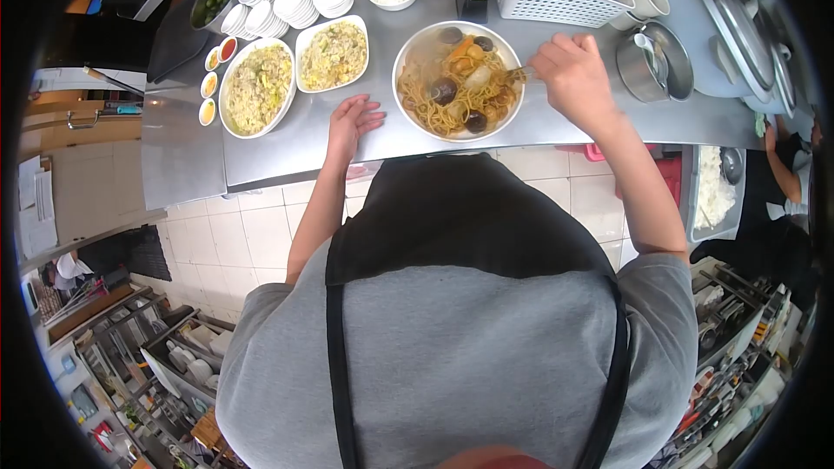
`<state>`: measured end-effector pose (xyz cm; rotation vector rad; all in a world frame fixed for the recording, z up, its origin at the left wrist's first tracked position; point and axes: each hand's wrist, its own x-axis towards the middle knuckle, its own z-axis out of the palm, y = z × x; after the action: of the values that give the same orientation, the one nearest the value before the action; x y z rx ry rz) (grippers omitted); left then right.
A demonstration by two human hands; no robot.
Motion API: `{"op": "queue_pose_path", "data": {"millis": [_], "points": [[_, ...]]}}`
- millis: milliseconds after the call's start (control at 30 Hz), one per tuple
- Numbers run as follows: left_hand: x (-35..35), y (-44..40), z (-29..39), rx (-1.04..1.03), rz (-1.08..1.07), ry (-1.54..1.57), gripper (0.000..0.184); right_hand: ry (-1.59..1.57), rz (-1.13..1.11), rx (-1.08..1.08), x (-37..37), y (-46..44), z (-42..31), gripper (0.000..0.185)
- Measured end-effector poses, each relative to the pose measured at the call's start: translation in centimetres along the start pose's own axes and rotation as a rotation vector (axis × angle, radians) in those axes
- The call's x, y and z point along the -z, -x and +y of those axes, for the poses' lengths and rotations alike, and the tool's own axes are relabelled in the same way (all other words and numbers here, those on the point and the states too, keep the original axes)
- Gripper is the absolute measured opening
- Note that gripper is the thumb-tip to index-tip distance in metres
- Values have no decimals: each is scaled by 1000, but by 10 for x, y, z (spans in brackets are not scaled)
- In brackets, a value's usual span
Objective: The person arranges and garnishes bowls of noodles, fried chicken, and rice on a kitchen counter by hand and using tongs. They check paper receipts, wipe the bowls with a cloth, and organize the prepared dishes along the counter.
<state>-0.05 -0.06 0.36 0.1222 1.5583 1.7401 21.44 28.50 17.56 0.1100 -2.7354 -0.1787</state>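
Right hand (569, 74): fingers closed on a thin utensil (519, 74), grip hiding most of its handle. Left hand (354, 126): empty, palm down at the counter's near edge, fingers loosely apart and pointing toward the bowl.

Round white bowl (397, 78) sits on the steel counter (195, 156) between the hands, just beside the left fingertips, just left of the right hand. Inside: brown noodles (426, 113) with dark round pieces (444, 89).

Left of left hand: square dish (301, 78) of rice, then oval plate (223, 104) of rice, small sauce cups (207, 111) past it. Beyond these, stacked white dishes (294, 4).

Ahead of the hands: small white bowl (394, 3), black upright holder (473, 4). Beyond right hand, white basket (556, 9) of squeeze bottles; to its right, steel pot (632, 69). Basket and pot bound the space around that hand.

Utensil runs sideways from right hand, over the bowl's right rim, working end leftward in noodles; tip buried, exact type unclear. Bowl round, opening up.
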Motion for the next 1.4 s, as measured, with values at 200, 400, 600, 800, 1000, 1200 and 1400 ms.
{"op": "queue_pose_path", "data": {"millis": [200, 400, 600, 800, 1000, 1200, 1400], "points": [[2, -1, -2, -17, -15, 10, 29, -38, 161, -55, 14, -26, -8, 9], [2, -1, -2, -29, -17, 5, 28, -65, 124, -27, -45, -47, -18, 11], [4, -3, -6, -16, -16, 17, 29, -132, 130, -94, -28, -35, -8, 9], [0, -2, -1, -24, -16, 15, 28, -89, -150, -49, -28, 8, -15, 9], [0, -1, -2, -2, -17, 1, 29, -73, -138, -20, -60, 32, -34, 10], [0, -1, -1, -12, -7, -1, 28, -77, -42, -76, -70, 41, -22, 12], [-2, 0, 0, -7, -11, 7, 29, -98, 59, -124, -32, 22, -14, 12]]}}
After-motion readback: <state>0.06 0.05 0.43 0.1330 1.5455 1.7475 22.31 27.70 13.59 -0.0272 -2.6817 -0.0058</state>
